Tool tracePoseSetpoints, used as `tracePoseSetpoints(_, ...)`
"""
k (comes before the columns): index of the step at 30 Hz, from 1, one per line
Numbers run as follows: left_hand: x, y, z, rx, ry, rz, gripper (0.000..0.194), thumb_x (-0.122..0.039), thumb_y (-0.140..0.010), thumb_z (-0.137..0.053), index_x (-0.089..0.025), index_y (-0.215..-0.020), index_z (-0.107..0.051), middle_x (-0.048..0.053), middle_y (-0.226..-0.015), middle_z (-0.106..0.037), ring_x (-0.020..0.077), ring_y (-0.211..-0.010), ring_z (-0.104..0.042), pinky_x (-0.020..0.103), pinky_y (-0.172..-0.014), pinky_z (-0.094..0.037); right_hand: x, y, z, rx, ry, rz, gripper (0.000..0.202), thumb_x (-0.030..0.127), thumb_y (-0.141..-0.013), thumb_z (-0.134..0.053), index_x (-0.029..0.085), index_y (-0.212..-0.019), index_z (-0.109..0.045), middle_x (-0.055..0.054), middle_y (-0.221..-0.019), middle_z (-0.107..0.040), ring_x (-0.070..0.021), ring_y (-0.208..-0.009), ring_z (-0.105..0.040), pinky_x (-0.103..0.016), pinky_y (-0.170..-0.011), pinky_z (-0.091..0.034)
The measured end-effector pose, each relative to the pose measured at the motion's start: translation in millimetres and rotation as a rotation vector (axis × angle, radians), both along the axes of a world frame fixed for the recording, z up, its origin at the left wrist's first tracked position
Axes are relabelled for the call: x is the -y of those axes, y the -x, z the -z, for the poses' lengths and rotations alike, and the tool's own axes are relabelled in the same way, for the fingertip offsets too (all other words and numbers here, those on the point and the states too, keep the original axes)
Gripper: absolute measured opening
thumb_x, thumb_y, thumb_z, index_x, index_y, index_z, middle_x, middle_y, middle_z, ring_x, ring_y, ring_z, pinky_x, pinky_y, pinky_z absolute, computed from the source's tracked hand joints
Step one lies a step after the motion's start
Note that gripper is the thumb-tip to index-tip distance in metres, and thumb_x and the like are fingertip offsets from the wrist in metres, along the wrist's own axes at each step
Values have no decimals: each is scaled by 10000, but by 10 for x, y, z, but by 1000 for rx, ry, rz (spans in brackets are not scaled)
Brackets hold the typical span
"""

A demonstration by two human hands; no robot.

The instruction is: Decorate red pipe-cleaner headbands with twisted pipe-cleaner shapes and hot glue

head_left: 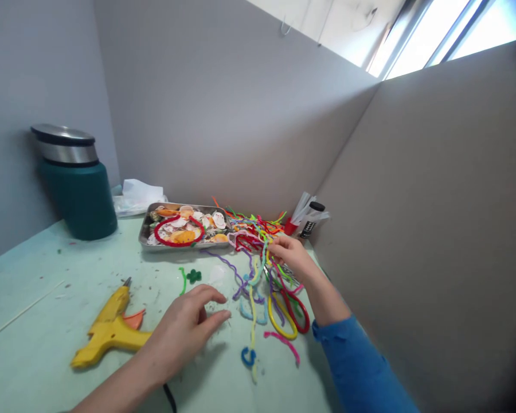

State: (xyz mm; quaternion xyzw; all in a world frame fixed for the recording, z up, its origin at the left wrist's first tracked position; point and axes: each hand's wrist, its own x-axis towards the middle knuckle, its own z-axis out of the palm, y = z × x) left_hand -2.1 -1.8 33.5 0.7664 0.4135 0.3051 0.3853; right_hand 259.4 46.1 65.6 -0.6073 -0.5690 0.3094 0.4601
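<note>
My right hand (289,255) is at the heap of coloured pipe cleaners (251,238), its thumb and fingers pinched on a yellow pipe cleaner among the tangle. Exactly how many strands are in the pinch is hidden. My left hand (193,315) hovers over the table with thumb and fingers apart and nothing between them. Loose purple, pale yellow and light blue pipe cleaners trail between the hands. Below my right hand lie scissors (284,318) with red and yellow handles, partly under the strands. A dark green flower-shaped piece (194,276) rests beyond my left hand.
A yellow glue gun (112,330) lies beside my left forearm. At the back stand a metal tray (155,248) of shells with a curved red pipe cleaner (157,234) on top, a teal bottle (79,198), glue sticks (302,206) and a small black-capped bottle (313,219). Grey partitions surround the table.
</note>
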Motion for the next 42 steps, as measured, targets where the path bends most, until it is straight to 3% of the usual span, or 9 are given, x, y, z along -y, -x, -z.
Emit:
tracePoseSetpoints(4,-14,-18,33,98,196,-31,269,-424,-794,-534,-204,-918,-626,1,-643,-621,142,-480,-540,239,-495,-393,218,427,-58,-38,34,-14,113,239,-675,-588,171,-587,-573,42,-488,-542,-79,-416,-427,-197,-411,-303)
tracePoseSetpoints(9,-31,-33,55,386,471,-26,371,-438,-776,-571,-182,-1043,-555,54,-950,-654,87,-436,-539,237,-473,-412,372,919,-2,-95,57,-53,104,240,-700,-588,176,-620,-573,62,-455,-492,-75,-401,-418,-188,-403,-316)
tracePoseSetpoints(12,-47,-25,43,457,506,-27,290,-413,-776,-583,-146,-888,-592,-3,-661,-629,80,-406,-505,219,-468,-401,413,1073,61,-131,58,-111,113,260,-720,-595,181,-648,-559,60,-489,-509,-79,-409,-443,-192,-410,-340)
tracePoseSetpoints(15,-70,-7,23,496,543,-45,260,-395,-771,-595,-141,-721,-580,-26,-559,-587,65,-391,-467,201,-455,-394,424,1050,121,-60,28,-186,130,313,-798,-529,188,-785,-564,37,-604,-576,-93,-459,-507,-203,-451,-381)
tracePoseSetpoints(21,-89,8,30,608,643,-22,214,-353,-773,-615,-142,-772,-575,-16,-692,-612,38,-412,-439,188,-449,-403,377,681,361,733,74,-124,111,212,-788,-539,196,-701,-608,-34,-676,-655,-165,-615,-585,-249,-550,-354)
tracePoseSetpoints(26,-71,4,39,632,660,-30,194,-340,-779,-613,-152,-795,-565,-13,-728,-609,29,-417,-432,175,-442,-376,387,605,321,732,25,-35,200,228,-851,-480,185,-712,-618,-63,-724,-661,-183,-682,-593,-265,-604,-376)
tracePoseSetpoints(30,-78,-1,14,633,633,-56,197,-348,-773,-617,-160,-802,-567,-26,-693,-594,34,-420,-436,174,-451,-362,523,836,188,362,-146,-270,174,362,-869,-513,219,-880,-611,12,-734,-635,-125,-623,-566,-215,-567,-411)
tracePoseSetpoints(33,-89,-2,15,621,609,-75,198,-350,-776,-615,-161,-822,-579,-52,-587,-550,42,-425,-431,168,-461,-352,614,1010,237,235,-256,-287,115,317,-826,-588,203,-821,-601,17,-691,-602,-114,-577,-530,-215,-544,-398)
tracePoseSetpoints(42,-118,35,71,370,363,-130,220,-357,-768,-612,-192,-909,-578,-61,-533,-531,96,-460,-482,200,-471,-363,612,990,456,579,-446,-200,133,234,-892,-481,191,-823,-586,-36,-731,-622,-154,-665,-550,-271,-625,-375)
